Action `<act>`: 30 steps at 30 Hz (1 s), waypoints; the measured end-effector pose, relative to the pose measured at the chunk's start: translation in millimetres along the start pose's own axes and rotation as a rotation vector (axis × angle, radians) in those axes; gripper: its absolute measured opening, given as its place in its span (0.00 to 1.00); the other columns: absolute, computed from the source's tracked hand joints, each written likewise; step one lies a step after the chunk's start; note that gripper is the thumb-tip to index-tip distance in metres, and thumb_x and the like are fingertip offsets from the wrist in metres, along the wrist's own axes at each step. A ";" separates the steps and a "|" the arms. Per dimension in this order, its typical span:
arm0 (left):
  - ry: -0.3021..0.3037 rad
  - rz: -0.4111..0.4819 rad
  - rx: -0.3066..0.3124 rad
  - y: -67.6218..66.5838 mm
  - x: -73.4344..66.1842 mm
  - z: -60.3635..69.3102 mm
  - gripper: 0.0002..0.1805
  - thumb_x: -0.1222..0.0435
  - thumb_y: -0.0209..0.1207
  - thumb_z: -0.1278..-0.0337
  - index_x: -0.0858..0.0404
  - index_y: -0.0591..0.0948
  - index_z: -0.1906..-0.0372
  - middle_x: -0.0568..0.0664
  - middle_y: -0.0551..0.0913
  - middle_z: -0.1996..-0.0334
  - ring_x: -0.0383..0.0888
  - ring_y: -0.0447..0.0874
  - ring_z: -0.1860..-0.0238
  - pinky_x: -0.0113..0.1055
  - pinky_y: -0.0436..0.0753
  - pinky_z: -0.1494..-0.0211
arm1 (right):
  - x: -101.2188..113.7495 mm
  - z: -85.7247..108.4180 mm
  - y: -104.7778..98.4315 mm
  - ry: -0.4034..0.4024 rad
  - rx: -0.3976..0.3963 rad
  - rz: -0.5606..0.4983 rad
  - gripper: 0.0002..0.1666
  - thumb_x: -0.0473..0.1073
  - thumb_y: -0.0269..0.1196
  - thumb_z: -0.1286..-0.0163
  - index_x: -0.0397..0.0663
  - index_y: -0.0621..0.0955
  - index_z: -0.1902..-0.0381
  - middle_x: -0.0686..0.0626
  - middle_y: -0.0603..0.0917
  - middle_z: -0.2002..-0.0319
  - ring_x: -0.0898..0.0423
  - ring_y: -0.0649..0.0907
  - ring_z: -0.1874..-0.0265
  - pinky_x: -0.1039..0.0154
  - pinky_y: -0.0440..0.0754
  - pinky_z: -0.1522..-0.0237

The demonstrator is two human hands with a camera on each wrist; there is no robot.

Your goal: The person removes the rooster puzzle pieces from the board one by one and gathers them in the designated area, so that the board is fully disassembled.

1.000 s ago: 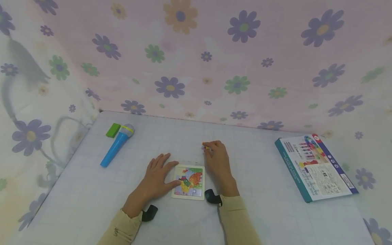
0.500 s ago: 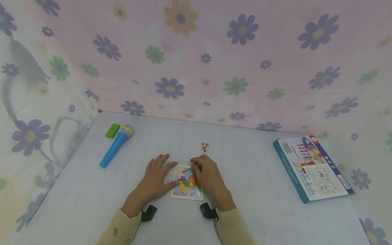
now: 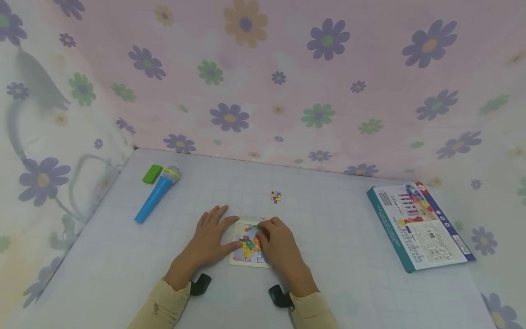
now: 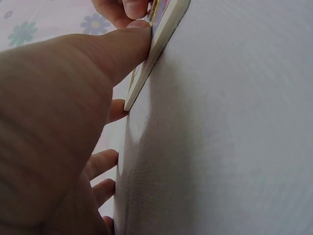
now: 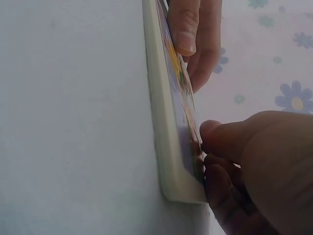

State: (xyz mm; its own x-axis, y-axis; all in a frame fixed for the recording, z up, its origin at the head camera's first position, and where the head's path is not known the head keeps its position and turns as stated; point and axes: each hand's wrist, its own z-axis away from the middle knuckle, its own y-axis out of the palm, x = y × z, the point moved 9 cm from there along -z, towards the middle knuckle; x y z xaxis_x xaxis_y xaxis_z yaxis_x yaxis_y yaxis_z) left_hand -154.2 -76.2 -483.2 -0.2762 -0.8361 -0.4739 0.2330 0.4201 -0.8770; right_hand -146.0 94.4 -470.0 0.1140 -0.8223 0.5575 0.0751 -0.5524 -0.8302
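Observation:
A square jigsaw puzzle point(image 3: 249, 251) in a pale frame lies on the table, also seen edge-on in both wrist views. My left hand point(image 3: 210, 242) lies spread at its left side, thumb point(image 4: 129, 46) resting on the picture and forefinger at the frame's upper left corner. Over the puzzle's right part is my right hand point(image 3: 281, 242), fingers curled, with the thumb point(image 5: 222, 137) and fingertips touching the picture surface. Whether they pinch a piece is hidden. Beyond the frame, a loose jigsaw piece point(image 3: 276, 197) lies on the table.
A blue toy microphone point(image 3: 158, 194) and a green block point(image 3: 152, 174) lie at the back left of the white table point(image 3: 349, 219). At the right lies a flat printed box point(image 3: 421, 226). A flowered curtain point(image 3: 263, 91) hangs behind the table.
My right hand let go of the jigsaw piece beyond the frame and came back toward me onto the puzzle's right part. The left hand has stayed in place.

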 end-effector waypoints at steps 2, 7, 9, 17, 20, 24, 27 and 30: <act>-0.001 -0.004 0.005 0.3 -0.4 -1.0 0.38 0.43 0.68 0.42 0.52 0.73 0.29 0.58 0.59 0.20 0.62 0.48 0.18 0.65 0.49 0.18 | -0.6 -1.0 -1.0 -0.006 0.006 -0.004 0.14 0.45 0.68 0.29 0.49 0.87 0.49 0.53 0.83 0.57 0.61 0.79 0.63 0.64 0.84 0.57; -0.009 -0.003 0.012 -0.1 -1.3 -1.7 0.37 0.44 0.68 0.41 0.53 0.74 0.29 0.59 0.59 0.20 0.62 0.48 0.18 0.65 0.49 0.18 | 0.4 -2.1 -2.3 -0.019 0.034 -0.035 0.14 0.44 0.68 0.30 0.48 0.87 0.49 0.53 0.83 0.59 0.61 0.75 0.67 0.70 0.77 0.64; -0.014 -0.003 0.015 0.8 -0.9 -1.6 0.37 0.44 0.68 0.42 0.53 0.74 0.29 0.59 0.59 0.20 0.62 0.48 0.18 0.65 0.49 0.18 | 0.9 -1.9 -1.4 -0.024 0.048 -0.036 0.14 0.44 0.68 0.30 0.48 0.87 0.48 0.53 0.83 0.58 0.62 0.75 0.67 0.70 0.76 0.64; -0.020 -0.009 0.008 2.8 0.6 -1.1 0.38 0.44 0.69 0.43 0.52 0.74 0.30 0.58 0.60 0.20 0.62 0.49 0.18 0.65 0.50 0.18 | 2.3 -7.7 3.1 -0.093 0.076 0.026 0.13 0.44 0.69 0.31 0.50 0.86 0.51 0.56 0.78 0.64 0.62 0.74 0.68 0.70 0.77 0.65; -0.021 -0.006 0.007 3.1 1.0 -0.8 0.38 0.44 0.69 0.44 0.52 0.74 0.30 0.58 0.60 0.20 0.62 0.49 0.18 0.65 0.49 0.18 | 1.9 -9.9 5.1 -0.097 0.097 0.032 0.12 0.45 0.68 0.30 0.50 0.84 0.51 0.57 0.76 0.65 0.62 0.74 0.68 0.70 0.75 0.66; -0.020 0.002 0.010 3.4 1.4 -0.4 0.39 0.44 0.69 0.44 0.52 0.74 0.29 0.58 0.59 0.20 0.62 0.48 0.18 0.65 0.48 0.18 | 2.3 -10.9 6.6 -0.098 0.114 0.045 0.14 0.45 0.67 0.31 0.48 0.82 0.51 0.55 0.74 0.66 0.61 0.72 0.68 0.70 0.73 0.67; -0.014 0.002 0.003 2.6 1.1 -0.2 0.39 0.43 0.69 0.44 0.52 0.74 0.29 0.58 0.59 0.20 0.62 0.49 0.18 0.65 0.48 0.18 | 2.5 -11.0 6.6 -0.095 0.119 0.041 0.16 0.46 0.67 0.32 0.47 0.81 0.50 0.55 0.73 0.66 0.61 0.72 0.68 0.70 0.72 0.67; -0.004 -0.001 -0.009 1.2 0.5 -0.1 0.39 0.44 0.70 0.45 0.52 0.74 0.30 0.59 0.60 0.21 0.62 0.50 0.19 0.65 0.50 0.18 | 3.1 -11.4 6.2 -0.097 0.126 0.025 0.18 0.45 0.68 0.34 0.46 0.80 0.49 0.55 0.74 0.66 0.61 0.72 0.67 0.69 0.73 0.67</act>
State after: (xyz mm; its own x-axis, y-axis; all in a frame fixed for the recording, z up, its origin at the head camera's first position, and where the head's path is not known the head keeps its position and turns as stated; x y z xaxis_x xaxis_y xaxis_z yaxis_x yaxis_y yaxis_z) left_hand -154.2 -76.1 -484.5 -0.2726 -0.8380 -0.4727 0.2242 0.4225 -0.8782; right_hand -156.5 86.8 -473.4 0.2116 -0.8153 0.5389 0.1942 -0.5054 -0.8408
